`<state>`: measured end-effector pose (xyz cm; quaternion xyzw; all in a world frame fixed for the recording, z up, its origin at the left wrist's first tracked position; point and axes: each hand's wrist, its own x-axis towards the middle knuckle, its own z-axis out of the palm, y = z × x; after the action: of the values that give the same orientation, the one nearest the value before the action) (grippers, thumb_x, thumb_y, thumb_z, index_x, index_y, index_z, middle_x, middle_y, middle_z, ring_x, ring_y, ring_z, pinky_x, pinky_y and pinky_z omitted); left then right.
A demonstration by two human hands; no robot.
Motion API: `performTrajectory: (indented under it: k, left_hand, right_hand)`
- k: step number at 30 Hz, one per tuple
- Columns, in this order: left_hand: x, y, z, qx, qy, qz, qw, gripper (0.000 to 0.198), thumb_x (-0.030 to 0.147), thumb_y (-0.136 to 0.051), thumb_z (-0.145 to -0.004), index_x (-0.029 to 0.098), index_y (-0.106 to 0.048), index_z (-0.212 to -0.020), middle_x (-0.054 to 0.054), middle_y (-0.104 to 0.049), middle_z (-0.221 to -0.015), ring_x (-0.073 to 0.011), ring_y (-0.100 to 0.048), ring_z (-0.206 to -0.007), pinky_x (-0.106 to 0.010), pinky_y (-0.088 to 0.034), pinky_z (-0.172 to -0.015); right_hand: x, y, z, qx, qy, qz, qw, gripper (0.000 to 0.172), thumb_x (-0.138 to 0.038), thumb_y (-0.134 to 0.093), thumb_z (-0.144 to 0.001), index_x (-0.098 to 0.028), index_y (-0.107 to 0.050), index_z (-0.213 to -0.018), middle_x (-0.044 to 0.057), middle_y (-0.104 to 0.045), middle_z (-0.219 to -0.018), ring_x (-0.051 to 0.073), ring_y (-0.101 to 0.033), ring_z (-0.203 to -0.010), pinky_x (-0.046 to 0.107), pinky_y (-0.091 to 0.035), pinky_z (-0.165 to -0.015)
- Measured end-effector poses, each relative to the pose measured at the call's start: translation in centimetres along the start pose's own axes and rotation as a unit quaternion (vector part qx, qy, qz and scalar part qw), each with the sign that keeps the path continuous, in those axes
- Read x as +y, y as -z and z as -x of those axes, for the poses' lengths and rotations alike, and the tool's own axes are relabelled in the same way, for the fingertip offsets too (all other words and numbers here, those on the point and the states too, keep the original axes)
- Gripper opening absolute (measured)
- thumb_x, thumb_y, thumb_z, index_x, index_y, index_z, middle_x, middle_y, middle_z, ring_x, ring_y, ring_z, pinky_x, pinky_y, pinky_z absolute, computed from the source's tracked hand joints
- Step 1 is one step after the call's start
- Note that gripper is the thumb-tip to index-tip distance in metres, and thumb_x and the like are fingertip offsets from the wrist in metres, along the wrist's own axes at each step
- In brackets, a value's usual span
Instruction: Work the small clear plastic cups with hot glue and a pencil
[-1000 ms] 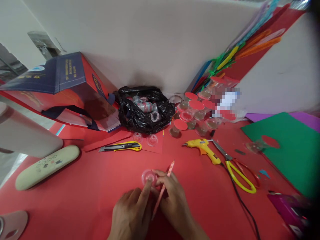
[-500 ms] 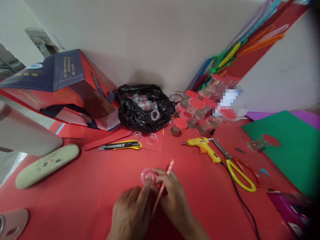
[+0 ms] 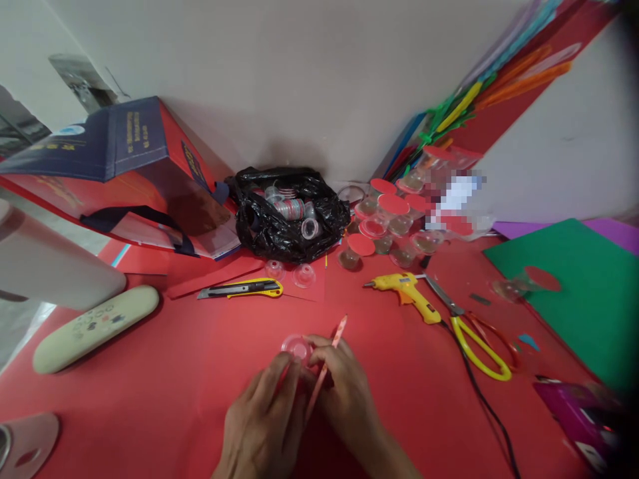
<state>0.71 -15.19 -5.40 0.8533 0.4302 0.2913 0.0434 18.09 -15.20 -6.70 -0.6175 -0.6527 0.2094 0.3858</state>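
Note:
A small clear plastic cup [image 3: 295, 346] lies on the red sheet in front of me, its round rim showing. My left hand [image 3: 267, 406] has bent fingers pressed to the cup's near edge; their tips are partly hidden. My right hand [image 3: 344, 386] grips a pink patterned pencil [image 3: 339, 329], tilted with its tip pointing away from me. The thumb and forefinger of that hand also touch the cup's right side. Beyond the hands lie a yellow-and-black utility knife [image 3: 244, 288] and two more clear cups [image 3: 303, 275].
A black plastic bag [image 3: 249, 233] holds stacked cups. Several cups with red paper discs [image 3: 393, 204] cluster at the back right. A yellow glue gun [image 3: 407, 289] lies beside yellow-handled scissors [image 3: 474, 346], its cord trailing forward. Leftward are a pale green case [image 3: 97, 329] and a red-and-blue bag [image 3: 134, 150].
My left forefinger has drawn back from the cup's middle to its near edge, and the left fingers are more bent. My right hand and the pencil have hardly moved.

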Motion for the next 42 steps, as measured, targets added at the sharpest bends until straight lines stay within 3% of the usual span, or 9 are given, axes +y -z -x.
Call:
performTrajectory:
  k: [4, 14, 25, 42]
  left_hand:
    - [0.1, 0.2, -0.4, -0.035, -0.036, 0.022, 0.999, 0.04, 0.018, -0.043, -0.099, 0.012, -0.049, -0.139, -0.017, -0.066, -0.132, -0.019, -0.073, -0.102, -0.022, -0.061, -0.083]
    - [0.7, 0.0, -1.2, -0.017, -0.03, -0.022, 0.999, 0.039, 0.021, -0.03, -0.104, 0.009, -0.058, -0.128, -0.016, -0.071, -0.124, -0.015, -0.075, -0.074, -0.02, -0.063, -0.065]
    - [0.9, 0.0, -1.1, -0.015, -0.03, -0.016, 0.999, 0.039, 0.018, -0.03, -0.102, 0.009, -0.056, -0.129, -0.017, -0.069, -0.127, -0.0139, -0.074, -0.071, -0.021, -0.063, -0.067]
    - [1.1, 0.0, -1.2, -0.028, -0.033, -0.043, 0.998, 0.041, 0.014, -0.031, -0.101, 0.01, -0.064, -0.125, -0.016, -0.069, -0.128, -0.0128, -0.071, -0.065, -0.022, -0.063, -0.067]
  right_hand:
    - [0.2, 0.0, 0.1, -0.022, -0.01, -0.016, 1.0, 0.009, -0.027, -0.063, -0.091, -0.025, -0.063, -0.082, 0.002, -0.075, -0.111, 0.024, -0.067, -0.094, 0.036, -0.054, -0.081]
    - [0.3, 0.0, 0.0, -0.026, -0.001, -0.013, 1.0, 0.009, -0.02, -0.062, -0.087, -0.025, -0.065, -0.08, 0.004, -0.076, -0.111, 0.024, -0.068, -0.094, 0.037, -0.055, -0.08]
    - [0.4, 0.1, 0.2, -0.032, 0.001, -0.008, 0.999, 0.007, -0.026, -0.064, -0.091, -0.025, -0.065, -0.084, 0.003, -0.074, -0.115, 0.024, -0.066, -0.097, 0.035, -0.054, -0.082]
    - [0.3, 0.2, 0.1, -0.034, 0.007, -0.004, 0.999, 0.01, -0.019, -0.06, -0.089, -0.025, -0.063, -0.082, 0.004, -0.074, -0.114, 0.024, -0.066, -0.097, 0.034, -0.053, -0.08]
